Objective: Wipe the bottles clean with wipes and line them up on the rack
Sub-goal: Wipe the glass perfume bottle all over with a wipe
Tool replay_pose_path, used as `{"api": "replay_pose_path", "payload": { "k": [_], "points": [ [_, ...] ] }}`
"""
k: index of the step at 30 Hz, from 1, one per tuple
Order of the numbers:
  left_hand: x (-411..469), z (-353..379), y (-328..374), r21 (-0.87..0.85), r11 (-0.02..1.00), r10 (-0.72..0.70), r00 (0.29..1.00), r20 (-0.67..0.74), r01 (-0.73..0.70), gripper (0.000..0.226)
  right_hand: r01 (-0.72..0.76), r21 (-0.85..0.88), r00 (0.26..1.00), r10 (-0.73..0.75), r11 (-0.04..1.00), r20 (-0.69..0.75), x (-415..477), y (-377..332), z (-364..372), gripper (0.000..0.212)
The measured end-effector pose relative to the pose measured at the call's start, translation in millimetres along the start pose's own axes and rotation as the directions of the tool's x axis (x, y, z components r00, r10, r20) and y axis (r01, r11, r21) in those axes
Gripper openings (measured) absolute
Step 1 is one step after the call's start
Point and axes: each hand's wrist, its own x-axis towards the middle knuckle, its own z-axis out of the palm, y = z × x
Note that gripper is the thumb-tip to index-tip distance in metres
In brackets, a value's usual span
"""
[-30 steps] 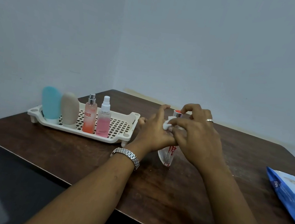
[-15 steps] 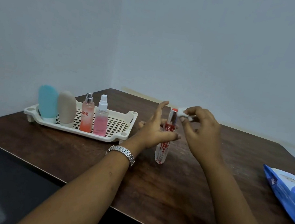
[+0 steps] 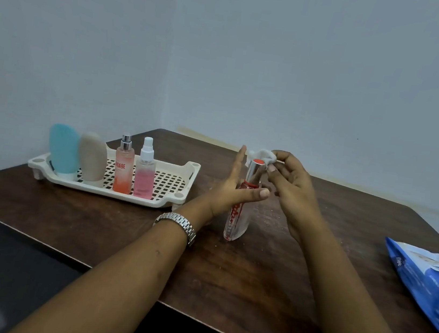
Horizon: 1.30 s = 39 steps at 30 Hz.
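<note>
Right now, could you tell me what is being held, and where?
Left hand grips bottle below its cap; right hand pinches wipe on the cap.

A dark wooden worktop [image 3: 267, 280] carries a cream rack [image 3: 113, 193] centre-left, a clear bottle [image 3: 236, 219] mid-frame, and a blue wipes pack [image 3: 428, 280] far right.

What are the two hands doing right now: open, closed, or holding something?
Left hand: holding the clear bottle, thumb across it.
Right hand: pinching a white wipe at the bottle's cap.
</note>
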Motion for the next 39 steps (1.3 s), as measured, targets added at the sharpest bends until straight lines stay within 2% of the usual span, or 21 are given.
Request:
{"api": "replay_pose_path", "payload": {
  "k": [3,5,8,14,17,20,24,30,32,35,39],
  "points": [
    [1,0,-3,-0.081,0.997,0.010,1.000,-0.008,-0.010,0.145,-0.014,-0.106,1.000,0.017,0.994,0.026,2,5,1,0.021],
    [0,1,-2,-0.121,0.992,0.021,0.999,-0.028,-0.024,0.137,0.007,-0.191,1.000,-0.004,0.982,0.019,3,8,4,0.021],
    [-2,0,1,-0.153,0.987,0.037,0.998,-0.054,-0.045,0.101,0.042,-0.267,0.996,-0.062,0.963,-0.069,5,14,6,0.019],
    [-1,-8,-1,-0.311,0.949,-0.088,0.985,-0.148,0.038,0.086,0.020,-0.310,0.960,-0.105,0.951,-0.260,2,19,0,0.029],
    [-1,-10,-2,-0.374,0.924,-0.147,0.975,-0.165,0.076,0.091,-0.002,-0.323,0.946,-0.102,0.946,-0.306,-1,20,-1,0.028],
    [1,-13,-4,-0.426,0.902,-0.184,0.959,-0.214,0.078,0.089,-0.018,-0.387,0.956,-0.098,0.922,-0.276,-3,26,4,0.020],
    [4,-14,-9,-0.523,0.841,-0.307,0.917,-0.253,0.137,0.108,0.080,-0.554,0.967,-0.198,0.829,-0.158,-4,33,19,0.014],
    [2,-16,-7,-0.543,0.826,-0.340,0.902,-0.268,0.150,0.083,0.231,-0.593,0.955,-0.296,0.771,-0.013,-6,37,28,0.015],
    [2,-16,-6,-0.546,0.822,-0.355,0.895,-0.270,0.161,0.086,0.217,-0.601,0.960,-0.280,0.769,-0.012,-6,38,24,0.011],
    [3,-16,-9,-0.559,0.809,-0.377,0.889,-0.260,0.180,0.095,0.118,-0.597,0.972,-0.214,0.794,-0.093,-2,39,18,0.005],
    [5,-17,-13,-0.557,0.808,-0.369,0.903,-0.221,0.194,0.096,0.095,-0.477,0.977,-0.175,0.873,-0.125,3,38,18,0.012]
  ]
}}
